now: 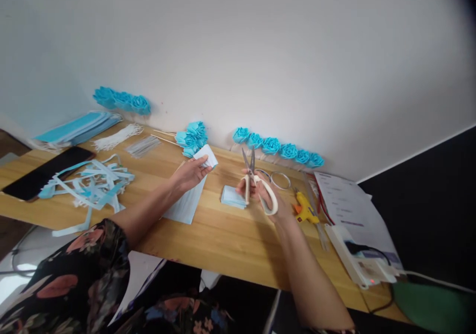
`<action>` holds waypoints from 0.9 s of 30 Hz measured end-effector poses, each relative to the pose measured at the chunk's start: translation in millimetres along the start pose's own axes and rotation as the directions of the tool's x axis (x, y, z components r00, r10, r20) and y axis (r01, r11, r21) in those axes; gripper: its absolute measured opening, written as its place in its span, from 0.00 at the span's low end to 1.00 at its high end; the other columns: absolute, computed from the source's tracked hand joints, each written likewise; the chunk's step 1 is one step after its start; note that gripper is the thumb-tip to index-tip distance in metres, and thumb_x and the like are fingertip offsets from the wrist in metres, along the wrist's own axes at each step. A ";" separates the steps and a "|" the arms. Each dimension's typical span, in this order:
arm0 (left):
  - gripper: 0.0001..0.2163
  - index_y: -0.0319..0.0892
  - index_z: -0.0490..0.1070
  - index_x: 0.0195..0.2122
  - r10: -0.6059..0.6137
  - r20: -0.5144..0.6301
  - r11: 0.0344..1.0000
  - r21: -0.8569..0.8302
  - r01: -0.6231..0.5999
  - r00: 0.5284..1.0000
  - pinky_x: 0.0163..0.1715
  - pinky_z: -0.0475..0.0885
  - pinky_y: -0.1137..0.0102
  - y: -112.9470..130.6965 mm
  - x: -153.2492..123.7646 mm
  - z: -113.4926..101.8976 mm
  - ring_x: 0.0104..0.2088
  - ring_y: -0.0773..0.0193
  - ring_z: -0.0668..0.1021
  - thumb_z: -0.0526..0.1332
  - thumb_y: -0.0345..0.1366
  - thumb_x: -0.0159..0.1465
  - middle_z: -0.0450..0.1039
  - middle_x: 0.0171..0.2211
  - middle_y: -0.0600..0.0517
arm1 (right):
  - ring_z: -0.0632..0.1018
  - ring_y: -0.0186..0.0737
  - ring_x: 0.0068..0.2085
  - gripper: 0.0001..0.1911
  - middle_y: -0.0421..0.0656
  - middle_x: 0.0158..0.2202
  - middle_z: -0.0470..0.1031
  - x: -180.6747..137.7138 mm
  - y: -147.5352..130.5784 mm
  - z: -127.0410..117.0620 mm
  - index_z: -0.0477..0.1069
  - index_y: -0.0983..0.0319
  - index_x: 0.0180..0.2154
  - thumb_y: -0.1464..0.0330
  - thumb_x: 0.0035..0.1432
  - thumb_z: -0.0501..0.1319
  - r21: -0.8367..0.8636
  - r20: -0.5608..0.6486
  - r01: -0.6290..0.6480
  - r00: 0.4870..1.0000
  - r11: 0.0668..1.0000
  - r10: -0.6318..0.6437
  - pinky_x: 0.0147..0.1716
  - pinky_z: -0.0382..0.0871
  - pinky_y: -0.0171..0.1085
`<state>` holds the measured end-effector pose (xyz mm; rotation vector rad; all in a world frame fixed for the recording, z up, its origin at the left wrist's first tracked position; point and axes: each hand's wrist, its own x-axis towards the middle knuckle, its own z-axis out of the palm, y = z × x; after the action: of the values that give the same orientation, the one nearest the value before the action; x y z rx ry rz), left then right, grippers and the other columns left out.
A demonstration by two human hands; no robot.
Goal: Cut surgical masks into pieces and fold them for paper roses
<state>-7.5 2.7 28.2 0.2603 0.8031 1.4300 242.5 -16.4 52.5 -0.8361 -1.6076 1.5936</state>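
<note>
Between the thumb and fingers of my left hand (190, 174) is a small pale square piece of mask fabric (208, 156), raised above the table. My right hand (266, 195) grips white-handled scissors (252, 168) with the blades pointing up and parted. Below and left of the scissors lies a small stack of light blue squares (232, 196), close to my right fingers. A larger light blue sheet (189, 200) rests on the wood under my left wrist, partly hidden by my arm. Behind my left hand is a cluster of blue fabric flowers (192, 137) on sticks.
Blue flowers (271, 145) line the wall. To the left are flat masks (80, 128), white cords (118, 137), thin strips (143, 146), a black phone (44, 173) and tangled scraps (92, 183). A yellow glue gun (305, 209), power strip (357, 259) and papers (349, 200) lie right.
</note>
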 end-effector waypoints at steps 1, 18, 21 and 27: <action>0.08 0.37 0.72 0.29 -0.005 -0.002 1.000 -0.005 0.005 1.000 0.26 0.78 0.78 0.6 0.0 0.4 0.23 0.72 0.80 0.68 0.22 0.61 0.79 0.23 0.56 | 0.80 0.42 0.36 0.31 0.46 0.40 0.78 1.8 0.3 4.4 0.68 0.57 0.56 0.44 0.62 0.59 0.071 0.056 -0.027 0.998 0.997 0.023 0.34 0.74 0.41; 0.06 0.37 0.73 0.30 -0.019 -0.022 0.998 -0.056 0.018 1.000 0.27 0.78 0.78 0.9 3.8 -1.9 0.23 0.72 0.80 0.65 0.22 0.63 0.79 0.24 0.55 | 0.76 0.39 0.29 0.31 0.45 0.33 0.76 -2.3 29.3 25.8 0.74 0.58 0.53 0.43 0.58 0.62 0.258 0.272 -0.272 0.941 0.927 0.200 0.26 0.74 0.39; 0.06 0.37 0.74 0.31 -0.003 -0.005 0.999 -0.053 0.002 1.000 0.27 0.78 0.78 -1.2 4.1 -2.7 0.24 0.72 0.80 0.65 0.21 0.63 0.79 0.25 0.55 | 0.76 0.38 0.28 0.32 0.45 0.33 0.76 -1.7 29.5 26.0 0.74 0.58 0.53 0.43 0.56 0.64 0.262 0.274 -0.291 0.936 0.920 0.219 0.26 0.73 0.39; 0.05 0.37 0.75 0.31 0.002 0.025 0.999 0.034 -0.003 1.000 0.27 0.78 0.76 -5.9 2.3 -2.2 0.25 0.69 0.80 0.67 0.21 0.60 0.79 0.26 0.54 | 0.77 0.38 0.29 0.33 0.45 0.34 0.76 -1.1 33.3 25.8 0.73 0.58 0.55 0.43 0.58 0.62 0.230 0.271 -0.264 0.942 0.936 0.199 0.25 0.72 0.38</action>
<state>-4.5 3.2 22.3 0.3051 0.8074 1.4133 220.1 -30.3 19.6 -0.7295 -1.4526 2.0987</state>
